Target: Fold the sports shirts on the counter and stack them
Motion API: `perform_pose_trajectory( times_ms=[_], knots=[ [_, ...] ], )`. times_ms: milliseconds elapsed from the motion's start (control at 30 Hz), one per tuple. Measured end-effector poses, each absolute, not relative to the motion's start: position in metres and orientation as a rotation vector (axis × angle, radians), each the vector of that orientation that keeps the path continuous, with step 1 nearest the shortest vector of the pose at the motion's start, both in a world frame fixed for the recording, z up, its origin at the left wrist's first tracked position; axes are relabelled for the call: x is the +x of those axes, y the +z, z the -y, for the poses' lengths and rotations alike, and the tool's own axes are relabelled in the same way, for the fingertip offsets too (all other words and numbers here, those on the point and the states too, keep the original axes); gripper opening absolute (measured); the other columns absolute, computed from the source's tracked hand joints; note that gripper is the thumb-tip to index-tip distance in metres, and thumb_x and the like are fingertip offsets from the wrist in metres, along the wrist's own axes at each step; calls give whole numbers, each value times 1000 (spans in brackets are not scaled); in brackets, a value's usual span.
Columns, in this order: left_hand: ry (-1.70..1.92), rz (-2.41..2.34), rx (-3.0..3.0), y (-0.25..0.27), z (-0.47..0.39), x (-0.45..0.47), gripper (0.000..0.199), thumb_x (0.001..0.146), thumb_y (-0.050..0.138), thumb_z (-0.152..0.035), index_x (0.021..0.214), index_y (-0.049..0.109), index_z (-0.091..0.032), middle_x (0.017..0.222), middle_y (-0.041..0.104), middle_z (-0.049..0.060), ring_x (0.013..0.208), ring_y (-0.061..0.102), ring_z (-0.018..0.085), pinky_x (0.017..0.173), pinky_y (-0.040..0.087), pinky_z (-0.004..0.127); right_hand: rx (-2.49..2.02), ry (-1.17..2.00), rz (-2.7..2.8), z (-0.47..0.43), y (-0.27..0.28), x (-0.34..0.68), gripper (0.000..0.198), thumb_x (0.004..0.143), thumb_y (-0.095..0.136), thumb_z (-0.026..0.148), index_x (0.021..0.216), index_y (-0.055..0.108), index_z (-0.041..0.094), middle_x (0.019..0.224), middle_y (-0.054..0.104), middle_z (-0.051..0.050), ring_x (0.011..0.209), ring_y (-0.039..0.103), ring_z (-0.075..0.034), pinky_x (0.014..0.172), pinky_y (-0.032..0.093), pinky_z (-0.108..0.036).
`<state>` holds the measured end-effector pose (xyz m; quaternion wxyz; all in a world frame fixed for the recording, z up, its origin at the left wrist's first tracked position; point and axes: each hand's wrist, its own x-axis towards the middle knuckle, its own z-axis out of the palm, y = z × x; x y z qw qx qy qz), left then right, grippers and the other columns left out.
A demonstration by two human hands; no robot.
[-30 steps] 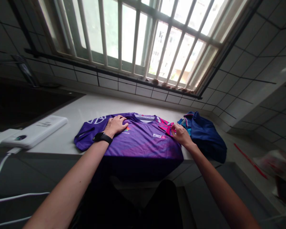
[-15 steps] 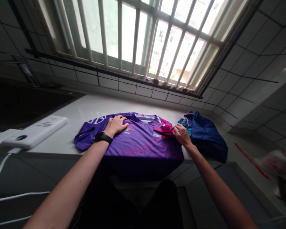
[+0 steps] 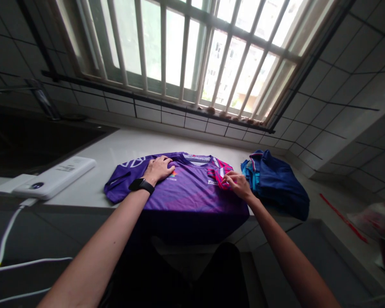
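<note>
A purple jersey lies chest-up on the white counter, with its lower part hanging over the front edge. My left hand rests flat on the jersey's chest, fingers stretched out beside a small colourful print. On the other side, my right hand is closed at the fingertips on the pink-red sleeve, which is folded inward over the chest. The other sleeve lies spread to the left, with white line markings near its shoulder.
A dark blue folded garment with lighter blue cloth sits right of the jersey. At the left are a white power bank with a cable and a dark sink. A barred window is behind the counter. A red strip lies at right.
My right hand has shifted left over the jersey, and the sleeve's pink end has moved slightly inward with it. My left hand stays flat on the chest. The view has shifted slightly.
</note>
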<state>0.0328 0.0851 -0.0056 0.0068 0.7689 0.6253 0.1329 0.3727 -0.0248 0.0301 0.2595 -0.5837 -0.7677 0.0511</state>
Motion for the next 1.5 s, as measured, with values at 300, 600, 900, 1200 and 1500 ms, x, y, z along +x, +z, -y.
perform_pose_trajectory(
  times_ms=[300,600,900,1200,1500],
  knots=[
    [401,-1961,2420,-6,-87,32,53,98,43,-47,139,66,-24,150,60,12,135,57,31,111,42,43,-2226,-78,1841,-8,21,381,34,97,58,31,125,72,16,127,71,-18,116,68,-28,95,51,-32],
    [407,-1978,2406,-4,-85,35,51,98,43,-48,137,67,-26,148,62,10,133,58,31,110,43,42,-2214,-349,1654,-30,34,384,39,96,44,11,125,70,8,128,68,-30,120,65,-40,96,53,-49],
    [391,-1984,2446,-8,-83,35,51,100,45,-42,142,65,-22,152,60,12,137,56,31,114,42,44,-2277,168,2069,-22,-2,355,61,109,25,44,167,31,24,176,22,-9,162,21,-31,126,24,-65],
    [252,-2134,2499,27,-58,17,50,101,46,-27,149,58,-20,157,55,18,141,52,34,111,44,48,-2280,153,2078,-21,-5,358,66,108,16,47,169,25,23,177,17,-7,163,16,-30,127,19,-66],
    [264,-2532,1849,64,-8,-88,30,90,54,-16,111,75,-17,117,78,16,107,74,29,81,51,30,-2233,112,2045,-26,-18,360,65,107,17,48,168,30,27,176,23,-6,162,21,-32,126,20,-68]
  ],
)
